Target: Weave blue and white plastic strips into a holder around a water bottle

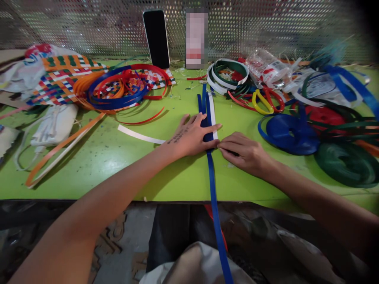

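Fingers splayed, left hand (192, 136) pins blue plastic strips (209, 108) beneath; right hand (245, 152), pinched, contents unclear, might tug them askew.

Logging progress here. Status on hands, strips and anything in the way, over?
Left hand spread on blue strips. Right hand bunched beside it, grip unclear. Blue coil off right, touching neither hand.

Bare forearms (142, 169), dark markings (178, 135) on left hand (194, 136), dark trousers (168, 236).
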Action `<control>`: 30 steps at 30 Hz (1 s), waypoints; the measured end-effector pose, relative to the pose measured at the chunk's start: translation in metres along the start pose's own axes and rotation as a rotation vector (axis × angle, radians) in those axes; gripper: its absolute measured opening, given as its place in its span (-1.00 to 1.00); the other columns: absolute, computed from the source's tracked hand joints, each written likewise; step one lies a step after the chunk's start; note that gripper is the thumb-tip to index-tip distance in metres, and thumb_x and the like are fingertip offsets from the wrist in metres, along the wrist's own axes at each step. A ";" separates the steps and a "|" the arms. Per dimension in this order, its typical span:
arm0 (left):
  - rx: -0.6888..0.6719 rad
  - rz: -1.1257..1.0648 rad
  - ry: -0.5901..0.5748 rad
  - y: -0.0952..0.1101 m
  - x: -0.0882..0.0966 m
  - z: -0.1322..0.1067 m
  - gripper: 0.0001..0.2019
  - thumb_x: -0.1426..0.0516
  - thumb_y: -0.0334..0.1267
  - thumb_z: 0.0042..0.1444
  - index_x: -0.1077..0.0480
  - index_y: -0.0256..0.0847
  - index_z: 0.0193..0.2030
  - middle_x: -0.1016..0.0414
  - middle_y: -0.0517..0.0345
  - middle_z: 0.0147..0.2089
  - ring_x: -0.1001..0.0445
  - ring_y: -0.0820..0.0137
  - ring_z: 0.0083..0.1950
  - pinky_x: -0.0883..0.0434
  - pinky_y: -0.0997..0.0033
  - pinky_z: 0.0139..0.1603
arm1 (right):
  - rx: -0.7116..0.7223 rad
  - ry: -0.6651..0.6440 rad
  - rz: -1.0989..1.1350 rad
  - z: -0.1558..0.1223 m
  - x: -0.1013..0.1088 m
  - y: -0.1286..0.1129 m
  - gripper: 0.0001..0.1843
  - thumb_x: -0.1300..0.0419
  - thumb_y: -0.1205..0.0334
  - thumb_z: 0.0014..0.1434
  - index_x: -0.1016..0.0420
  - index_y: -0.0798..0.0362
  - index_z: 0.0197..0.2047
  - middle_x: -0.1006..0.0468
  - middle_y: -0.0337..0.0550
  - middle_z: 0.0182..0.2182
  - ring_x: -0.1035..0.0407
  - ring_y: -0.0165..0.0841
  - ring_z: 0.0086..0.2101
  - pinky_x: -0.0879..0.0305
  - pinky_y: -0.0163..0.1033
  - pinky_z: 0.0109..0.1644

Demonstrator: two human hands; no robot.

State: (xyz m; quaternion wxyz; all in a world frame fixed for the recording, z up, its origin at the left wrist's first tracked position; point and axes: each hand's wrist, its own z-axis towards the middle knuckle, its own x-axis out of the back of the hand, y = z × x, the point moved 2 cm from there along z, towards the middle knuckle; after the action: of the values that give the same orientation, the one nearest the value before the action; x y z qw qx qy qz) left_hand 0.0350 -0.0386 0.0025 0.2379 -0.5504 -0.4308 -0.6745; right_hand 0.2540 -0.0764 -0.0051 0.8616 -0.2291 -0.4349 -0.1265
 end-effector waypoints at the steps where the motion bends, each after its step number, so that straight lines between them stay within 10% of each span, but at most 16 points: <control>1: 0.000 0.003 -0.001 0.000 0.000 0.000 -0.40 -0.14 0.24 0.49 -0.33 0.27 0.59 -0.12 -0.05 0.69 -0.03 -0.10 0.71 0.09 -0.31 0.68 | -0.001 -0.002 -0.003 0.000 0.000 0.000 -0.81 -0.23 0.36 0.50 -0.67 -0.06 0.01 -0.71 -0.05 -0.11 -0.58 -0.18 -0.11 -0.58 0.00 0.05; 30: 0.001 -0.013 0.007 0.000 -0.001 0.000 -0.40 -0.15 0.24 0.48 -0.35 0.26 0.58 -0.12 -0.07 0.69 -0.04 -0.12 0.71 0.09 -0.32 0.67 | 0.002 -0.008 0.057 0.003 0.003 0.002 -0.76 -0.22 0.36 0.48 -0.72 -0.06 0.02 -0.73 -0.04 -0.12 -0.60 -0.15 -0.12 -0.59 0.03 0.04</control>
State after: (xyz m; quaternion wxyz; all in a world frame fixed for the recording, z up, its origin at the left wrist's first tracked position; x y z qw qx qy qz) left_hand 0.0349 -0.0389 0.0018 0.2354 -0.5451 -0.4336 -0.6779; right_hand 0.2545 -0.0734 -0.0019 0.8634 -0.2411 -0.4317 -0.1004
